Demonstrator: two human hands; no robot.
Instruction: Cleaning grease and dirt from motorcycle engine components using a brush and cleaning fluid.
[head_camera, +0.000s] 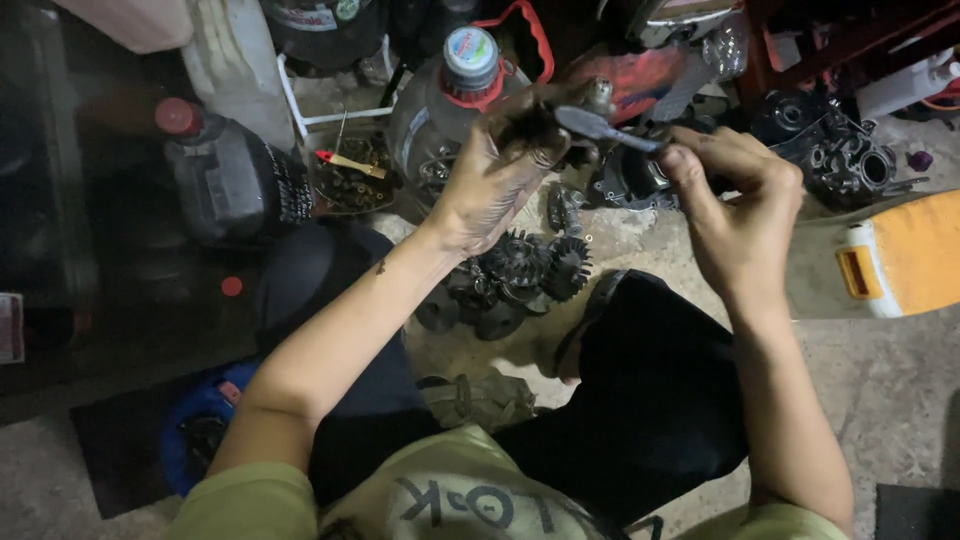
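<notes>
Rough concrete floor (880, 390) fills the lower part of the view, crowded with engine parts and bottles, and the person sits low over it with knees in black trousers spread to either side. Both forearms reach forward and upward from the body, bare and smeared with grease. The left hand (495, 185) is raised with its back toward the camera, wrist bent slightly, fingers curled closed around a small dark metal part (590, 100) whose top shows just above the knuckles. The right hand (735, 215) comes in from the right, fingers pinched narrowly on the handle of a grey brush (605, 128), whose head lies against the part held in the left hand. Below the hands, a cluster of dark gears (515, 275) lies on the floor between the knees. A clear plastic bottle (450, 100) with a grey cap stands just behind the left hand, a dark jug (235, 180) with a red cap sits farther left, and a yellow container (900, 255) lies to the right.
</notes>
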